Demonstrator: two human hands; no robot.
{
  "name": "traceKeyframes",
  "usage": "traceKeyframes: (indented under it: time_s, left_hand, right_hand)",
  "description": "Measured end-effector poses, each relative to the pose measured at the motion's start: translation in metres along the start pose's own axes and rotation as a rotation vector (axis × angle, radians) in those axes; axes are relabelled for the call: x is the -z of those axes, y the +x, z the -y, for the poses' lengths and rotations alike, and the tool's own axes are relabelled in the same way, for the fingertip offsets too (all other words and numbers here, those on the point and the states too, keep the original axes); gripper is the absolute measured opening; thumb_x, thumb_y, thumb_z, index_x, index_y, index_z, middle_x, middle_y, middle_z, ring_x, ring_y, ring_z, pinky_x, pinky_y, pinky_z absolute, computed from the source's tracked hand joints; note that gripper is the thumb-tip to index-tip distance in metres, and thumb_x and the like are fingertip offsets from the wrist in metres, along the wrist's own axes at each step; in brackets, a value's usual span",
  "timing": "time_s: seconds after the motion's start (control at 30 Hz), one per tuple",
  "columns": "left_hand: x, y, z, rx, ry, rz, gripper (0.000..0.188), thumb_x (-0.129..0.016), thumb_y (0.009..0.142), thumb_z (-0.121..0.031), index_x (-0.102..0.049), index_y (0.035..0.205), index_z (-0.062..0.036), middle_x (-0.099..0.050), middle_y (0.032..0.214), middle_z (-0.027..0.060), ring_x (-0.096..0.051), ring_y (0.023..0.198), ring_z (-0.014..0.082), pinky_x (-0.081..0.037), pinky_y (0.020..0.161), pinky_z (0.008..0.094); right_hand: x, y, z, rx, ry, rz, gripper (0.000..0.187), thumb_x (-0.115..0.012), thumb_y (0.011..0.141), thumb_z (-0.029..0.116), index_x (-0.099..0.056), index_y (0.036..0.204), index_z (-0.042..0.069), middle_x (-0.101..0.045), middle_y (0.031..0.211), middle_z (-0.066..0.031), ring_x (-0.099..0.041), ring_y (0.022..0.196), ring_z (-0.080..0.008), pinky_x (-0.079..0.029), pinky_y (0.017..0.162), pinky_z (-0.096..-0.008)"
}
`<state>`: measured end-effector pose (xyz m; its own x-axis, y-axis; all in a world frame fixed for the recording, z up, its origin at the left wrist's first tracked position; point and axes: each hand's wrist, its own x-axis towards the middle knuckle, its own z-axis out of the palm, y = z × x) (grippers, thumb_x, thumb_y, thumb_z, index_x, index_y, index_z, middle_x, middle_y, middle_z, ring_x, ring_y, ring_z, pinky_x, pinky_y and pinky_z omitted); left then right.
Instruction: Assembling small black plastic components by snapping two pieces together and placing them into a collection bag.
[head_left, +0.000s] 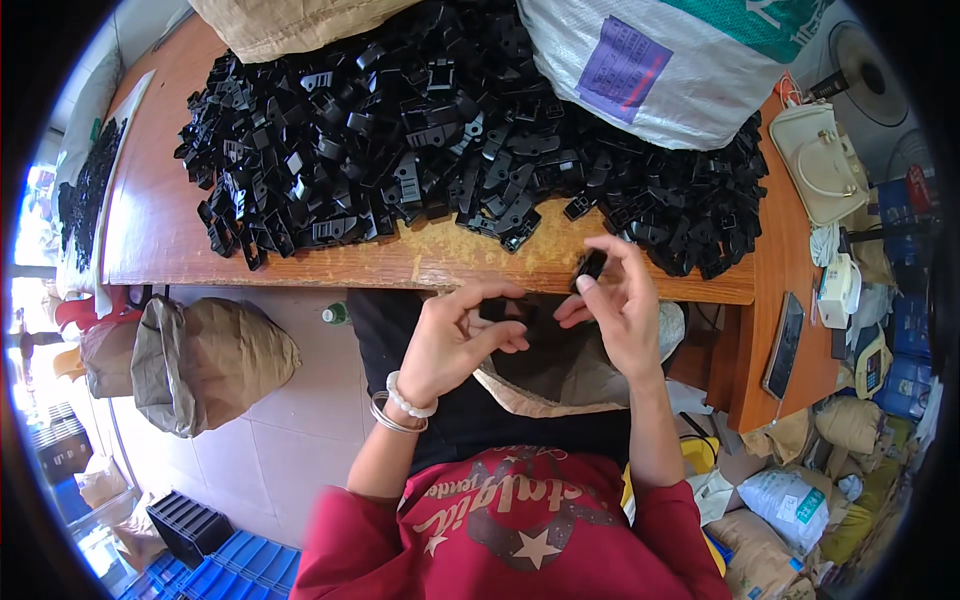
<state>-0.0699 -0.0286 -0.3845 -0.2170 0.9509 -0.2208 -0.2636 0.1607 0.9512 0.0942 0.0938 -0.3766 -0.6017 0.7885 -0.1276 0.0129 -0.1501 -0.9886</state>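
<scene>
My right hand (628, 318) pinches a small black plastic part (592, 264) between thumb and fingers, just off the table's front edge. To its left, my left hand (450, 342), with bracelets at the wrist, has its thumb and fingers curled round another dark plastic part (494, 309), largely covered by the fingers. Below both hands an open brown sack (535, 402) sits at my lap, its inside dark. Beyond them a large heap of black plastic parts (400, 150) covers much of the wooden table (330, 268).
A white woven sack (650, 75) and a brown paper sack (300, 25) rest on the heap. At right are a cream handbag (825, 165), a phone (784, 345) and a fan (868, 72). Brown sacks (215, 360) and blue crates (230, 565) stand at left.
</scene>
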Motion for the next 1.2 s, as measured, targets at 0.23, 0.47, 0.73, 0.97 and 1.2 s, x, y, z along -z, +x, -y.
traceKeyframes:
  time_s: [0.23,0.47,0.73,0.97,1.2]
  left_hand:
    - [-0.011,-0.001,0.006,-0.043,0.118,-0.077,0.034,-0.071,0.081,0.001,-0.058,0.112,0.0073,-0.069,0.066,0.0076,-0.069,0.067,0.0116,-0.05,0.056,0.0183]
    - [-0.013,-0.005,0.006,-0.062,0.061,-0.076,0.036,-0.069,0.082,0.001,-0.057,0.115,0.0106,-0.068,0.065,0.0101,-0.07,0.068,0.013,-0.051,0.057,0.0192]
    - [-0.012,-0.008,0.001,-0.063,0.046,-0.071,0.034,-0.069,0.083,0.0,-0.057,0.113,0.0107,-0.068,0.064,0.0097,-0.07,0.068,0.0133,-0.052,0.058,0.0198]
    - [-0.011,-0.009,0.003,-0.03,0.044,-0.068,0.031,-0.067,0.085,-0.002,-0.058,0.114,0.0066,-0.068,0.065,0.0076,-0.068,0.066,0.0109,-0.051,0.058,0.019]
    - [-0.002,-0.01,0.014,0.002,-0.019,-0.137,0.03,-0.067,0.085,-0.002,-0.059,0.113,0.0066,-0.068,0.066,0.008,-0.067,0.065,0.0103,-0.051,0.057,0.0191]
  right_hand:
    - [-0.007,-0.013,0.007,0.118,-0.07,0.121,0.028,-0.064,0.089,0.003,-0.053,0.113,-0.003,-0.064,0.079,-0.0104,-0.069,0.07,-0.0184,-0.055,0.06,-0.0242]
    - [-0.015,-0.02,0.001,0.249,-0.193,0.071,0.023,-0.066,0.086,0.002,-0.058,0.108,-0.001,-0.057,0.077,-0.0039,-0.056,0.062,-0.0087,-0.044,0.056,-0.0195]
    - [-0.014,-0.017,0.005,0.44,-0.353,0.038,0.02,-0.07,0.08,0.001,-0.063,0.099,0.0,-0.057,0.087,-0.0056,-0.054,0.064,-0.0105,-0.041,0.053,-0.021]
    - [-0.005,0.011,-0.027,0.411,-0.798,-0.313,0.02,-0.07,0.082,0.004,-0.059,0.097,0.0,-0.057,0.076,-0.0078,-0.054,0.058,-0.0168,-0.043,0.052,-0.0267]
    - [-0.01,0.017,-0.016,0.717,-0.887,-0.142,0.022,-0.06,0.08,-0.007,-0.062,0.1,0.001,-0.058,0.092,-0.0116,-0.06,0.077,-0.0239,-0.048,0.065,-0.0349]
